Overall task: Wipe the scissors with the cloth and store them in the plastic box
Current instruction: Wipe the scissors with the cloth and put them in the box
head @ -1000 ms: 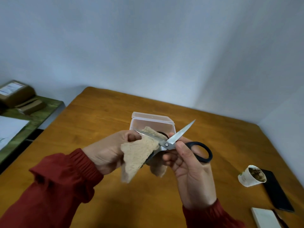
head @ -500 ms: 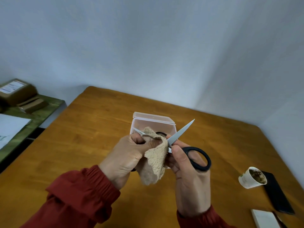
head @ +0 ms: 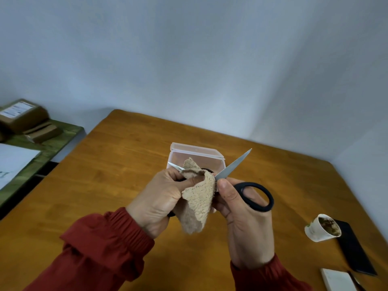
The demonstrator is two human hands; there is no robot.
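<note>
**Wooden table, open scissors held over it in both hands**

Orange-brown wood of the table [head: 105, 175] fills the lower view, with two red sleeves reaching in from the near edge. The left hand [head: 159, 198] has its thumb and fingers curled, pinching a beige fuzzy cloth [head: 199, 200] round one blade of the scissors [head: 235, 164]. That blade's tip pokes out just beyond the left fingertips, and the loose cloth hangs down between the two hands. The right hand [head: 245, 223] grips the scissors at the handle, thumb laid along it toward the pivot, other fingers curled underneath. One black loop shows just right of that thumb. The second blade slants up and away from the right fingertips, so the scissors are open and held off the table.

Just beyond the fingertips, the clear plastic box [head: 197, 151] stands on the table, partly hidden by cloth and blades. Well right of the right hand are a paper cup [head: 321, 227], a black slab [head: 354, 255] and a white pad [head: 338, 279]. Far left, a brown parcel [head: 21, 116] lies on a green shelf [head: 52, 139]. A pale wall [head: 189, 59] stands behind.
</note>
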